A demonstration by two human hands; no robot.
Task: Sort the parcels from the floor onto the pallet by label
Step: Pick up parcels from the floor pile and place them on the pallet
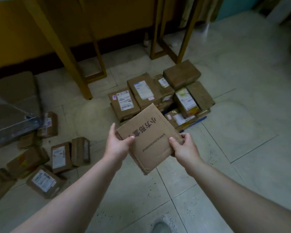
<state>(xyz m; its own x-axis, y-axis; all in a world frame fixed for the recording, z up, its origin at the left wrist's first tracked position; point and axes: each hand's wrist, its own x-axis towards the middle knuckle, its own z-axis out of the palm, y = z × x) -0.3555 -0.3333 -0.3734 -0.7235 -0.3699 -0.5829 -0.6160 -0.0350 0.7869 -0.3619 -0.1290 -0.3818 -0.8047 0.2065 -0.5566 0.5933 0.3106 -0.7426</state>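
I hold a flat brown cardboard parcel [150, 137] with printed characters in front of me, above the floor. My left hand [118, 143] grips its left edge, thumb on top. My right hand [183, 146] grips its right edge the same way. Just beyond it lies a stack of brown parcels with white labels [142, 89], on a low base whose blue edge [198, 121] shows at the right. Several more labelled parcels [59, 156] lie scattered on the floor at the left.
Yellow wooden table legs [71, 61] and a second frame [170, 39] stand behind the stack. A large plastic-wrapped box [10, 118] sits at the far left. Pale floor tiles [242, 132] spread to the right. A shoe tip [161, 227] shows at the bottom.
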